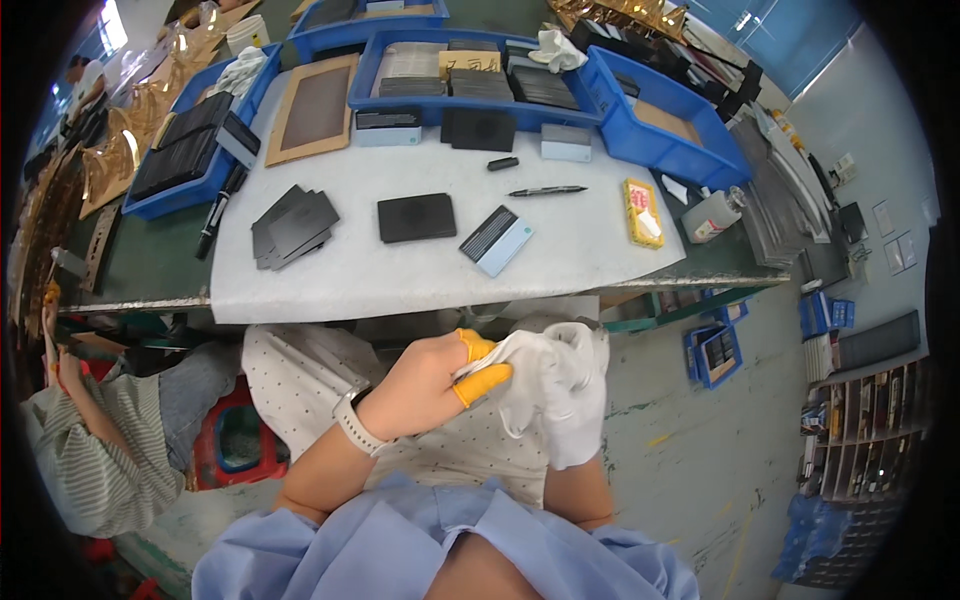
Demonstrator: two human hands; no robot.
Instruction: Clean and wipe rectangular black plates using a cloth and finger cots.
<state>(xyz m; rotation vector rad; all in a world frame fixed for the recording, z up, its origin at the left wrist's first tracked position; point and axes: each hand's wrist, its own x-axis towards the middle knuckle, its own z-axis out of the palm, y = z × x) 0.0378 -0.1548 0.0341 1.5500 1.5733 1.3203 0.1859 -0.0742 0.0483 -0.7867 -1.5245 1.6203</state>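
Note:
My left hand (425,385) is bare apart from yellow finger cots on the thumb and index finger. Those two fingers pinch a piece of white cloth (518,385) above my lap. My right hand (572,400) wears a white glove, and its curled fingers meet the other side of the cloth. Whether the cloth is a second glove I cannot tell. Beyond my hands, on the white table sheet, lie a black flat box (416,218), a blue and black printed card or box (496,241) and several fanned dark plates (295,228).
Blue trays (470,108) holding stacks of dark plates line the table's far side. A black marker (548,190), its cap (503,164), a yellow packet (642,213) and a clear bottle (712,216) lie or stand nearer. Another person (100,440) sits at my left beside a red stool (235,440).

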